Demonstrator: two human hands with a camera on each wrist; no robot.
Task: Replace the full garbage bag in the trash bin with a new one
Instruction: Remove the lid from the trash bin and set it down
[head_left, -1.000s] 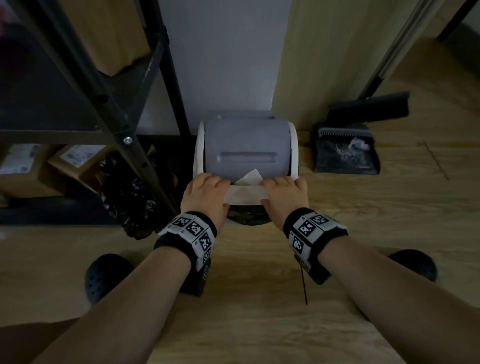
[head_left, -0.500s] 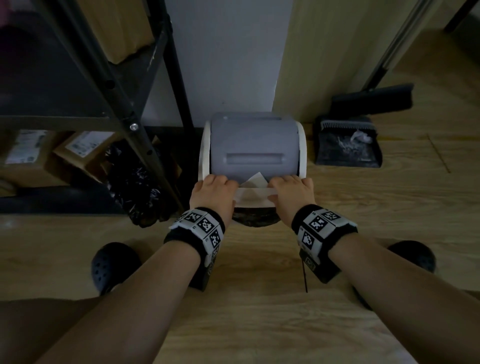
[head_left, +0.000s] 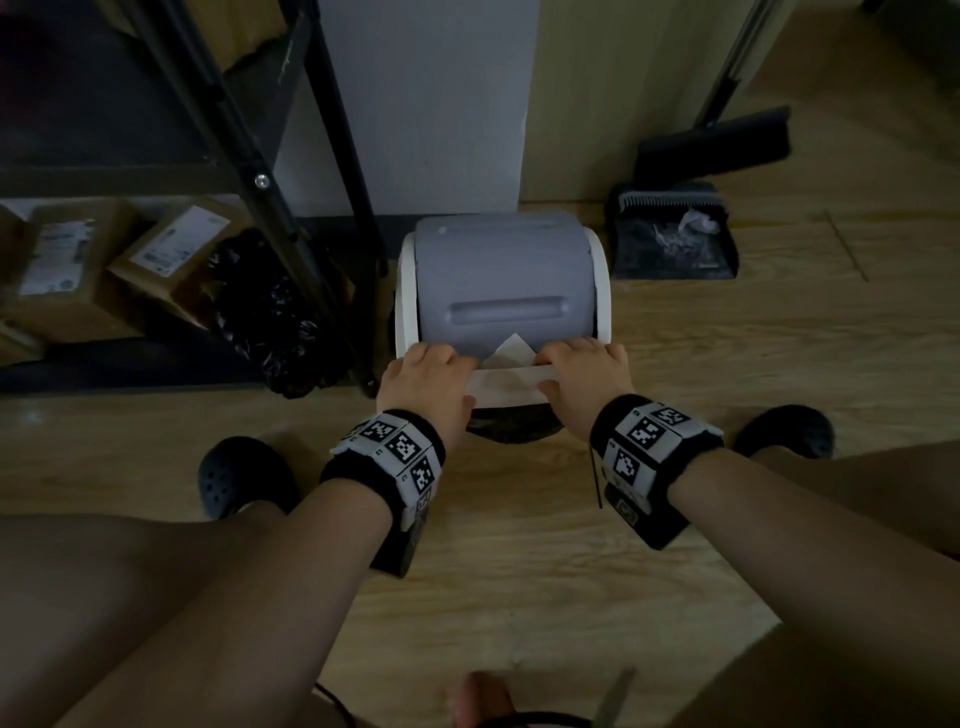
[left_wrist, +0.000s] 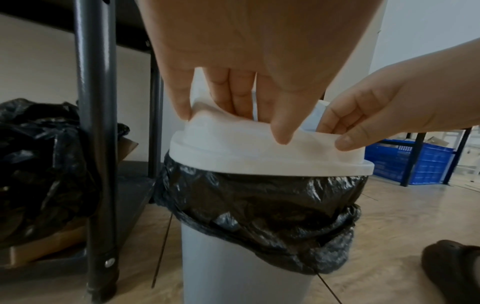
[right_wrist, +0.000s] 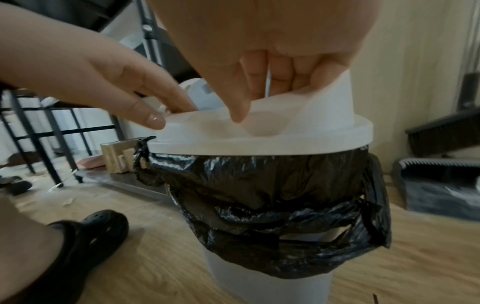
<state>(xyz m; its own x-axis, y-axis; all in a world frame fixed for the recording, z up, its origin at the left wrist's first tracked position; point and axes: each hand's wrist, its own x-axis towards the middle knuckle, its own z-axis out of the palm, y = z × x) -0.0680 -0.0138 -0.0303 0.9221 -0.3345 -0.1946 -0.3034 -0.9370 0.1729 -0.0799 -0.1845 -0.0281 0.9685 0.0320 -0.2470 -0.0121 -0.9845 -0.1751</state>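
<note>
A grey trash bin (left_wrist: 233, 267) stands on the wooden floor against the wall. Its white lid (head_left: 506, 384) carries a grey swing flap (head_left: 504, 280), and a white scrap of paper (head_left: 511, 349) pokes out under the flap. A black garbage bag (left_wrist: 259, 199) is folded over the rim just beneath the lid (right_wrist: 259, 139). My left hand (head_left: 431, 374) grips the lid's near edge on the left, fingers curled inside the opening and thumb outside. My right hand (head_left: 582, 371) grips the same edge on the right in the same way. The bag's inside is hidden.
A black metal shelf (head_left: 291, 223) stands close on the left, with cardboard boxes (head_left: 166, 249) and a stuffed black bag (head_left: 265, 322) on its lowest level. A dustpan with brush (head_left: 675, 244) sits to the right. My black clogs (head_left: 244, 478) flank the bin.
Both hands keep their hold on the lid's near edge. The head view has sunk lower and closer, and my thighs have come into view.
</note>
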